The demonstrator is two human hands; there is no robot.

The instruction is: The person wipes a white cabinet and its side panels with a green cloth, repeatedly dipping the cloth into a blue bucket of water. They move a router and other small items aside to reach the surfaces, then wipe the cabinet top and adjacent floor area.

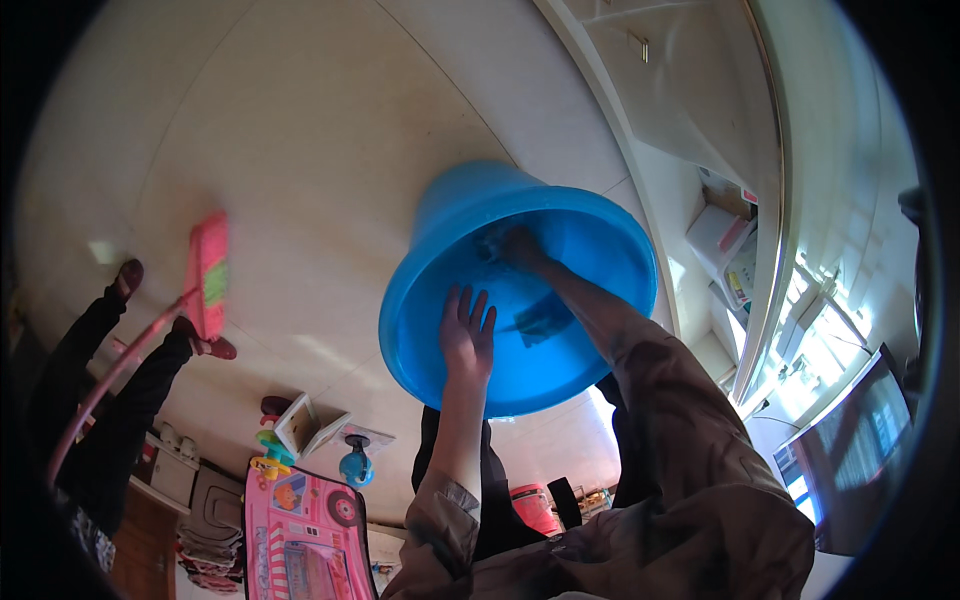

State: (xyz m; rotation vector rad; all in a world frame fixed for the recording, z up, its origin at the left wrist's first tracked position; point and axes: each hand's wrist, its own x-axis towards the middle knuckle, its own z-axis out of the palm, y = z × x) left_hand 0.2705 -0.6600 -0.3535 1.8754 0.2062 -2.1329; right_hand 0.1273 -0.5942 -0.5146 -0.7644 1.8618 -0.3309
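Observation:
A large blue plastic tub [427, 300] is tilted towards me on the floor. My left hand [467, 330], palm towards the tub's inside, has its fingers apart and holds nothing. Deeper inside, at the far wall, my right hand [521, 247] is partly hidden in shadow and touches something small and bluish; whether it grips this cannot be told. A dark rectangular patch [544, 324], perhaps a cloth or a reflection, shows on the tub's bottom right of my left hand.
On the left a person in dark trousers [142, 397] stands with a pink and green broom [208, 277]. A pink toy-truck box [307, 532], a small globe [356, 469] and small open boxes [306, 426] are below. A white cabinet [660, 82] runs along the right.

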